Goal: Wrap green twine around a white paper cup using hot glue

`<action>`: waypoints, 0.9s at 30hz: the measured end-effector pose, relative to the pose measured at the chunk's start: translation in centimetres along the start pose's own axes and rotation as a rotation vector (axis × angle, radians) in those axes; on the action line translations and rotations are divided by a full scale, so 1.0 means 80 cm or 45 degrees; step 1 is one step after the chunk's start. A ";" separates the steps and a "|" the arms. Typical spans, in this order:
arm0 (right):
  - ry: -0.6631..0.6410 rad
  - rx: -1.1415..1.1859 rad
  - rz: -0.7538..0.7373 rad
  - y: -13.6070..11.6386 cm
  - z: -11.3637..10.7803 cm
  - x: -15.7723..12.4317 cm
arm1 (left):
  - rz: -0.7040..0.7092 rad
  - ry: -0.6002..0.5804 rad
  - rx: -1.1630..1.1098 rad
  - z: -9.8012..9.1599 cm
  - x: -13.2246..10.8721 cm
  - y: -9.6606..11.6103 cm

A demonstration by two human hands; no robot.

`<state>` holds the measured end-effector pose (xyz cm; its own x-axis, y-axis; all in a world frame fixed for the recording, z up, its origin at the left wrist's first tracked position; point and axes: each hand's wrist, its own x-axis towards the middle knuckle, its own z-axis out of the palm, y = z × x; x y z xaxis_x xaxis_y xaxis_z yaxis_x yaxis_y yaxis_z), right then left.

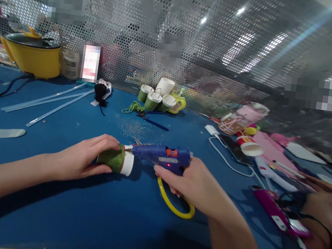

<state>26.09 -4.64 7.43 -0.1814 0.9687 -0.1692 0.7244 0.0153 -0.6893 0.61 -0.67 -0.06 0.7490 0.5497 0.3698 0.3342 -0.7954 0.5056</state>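
My left hand point(87, 155) is closed round a white paper cup point(128, 165) lying on its side, its body wound with green yarn point(110, 159). A bare white band shows at the cup's right end. In my right hand point(199, 184) is a blue glue gun point(152, 154) with a small red light lit. The gun's nozzle points left and meets the cup at the edge of the yarn, though exact contact is hard to tell. Under the gun lies a yellow loop handle point(173, 205); metal tips show behind the nozzle.
Behind stand several cups point(153, 100), some green-wrapped, near pliers point(154, 122) and loose green yarn point(133, 107). Clear glue sticks point(56, 98) and a black yarn bundle point(100, 90) lie left, before a yellow pot point(37, 56). Right are a phone point(236, 149), a purple power strip point(277, 210) and another person's hand point(322, 214).
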 end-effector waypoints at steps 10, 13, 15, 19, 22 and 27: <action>-0.095 0.050 0.050 -0.005 -0.006 -0.005 | -0.020 0.005 -0.022 0.001 0.000 0.001; -0.085 0.053 0.060 -0.002 -0.004 -0.001 | -0.013 0.006 -0.021 0.001 0.000 0.001; -0.074 0.045 0.058 0.000 -0.004 0.001 | -0.011 0.004 -0.015 0.001 0.000 0.001; -0.078 0.056 0.032 0.001 -0.002 0.004 | -0.028 -0.002 -0.003 0.001 0.000 0.001; -0.075 0.045 0.008 0.000 -0.003 0.005 | -0.040 -0.010 0.004 0.000 0.000 0.002; -0.093 0.061 -0.013 -0.002 -0.009 0.001 | -0.040 -0.005 -0.012 0.000 -0.001 0.001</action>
<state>26.45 -4.42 8.02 -0.2380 0.9480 -0.2114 0.6896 0.0116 -0.7241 0.61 -0.76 -0.06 0.7403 0.5735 0.3508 0.3522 -0.7752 0.5244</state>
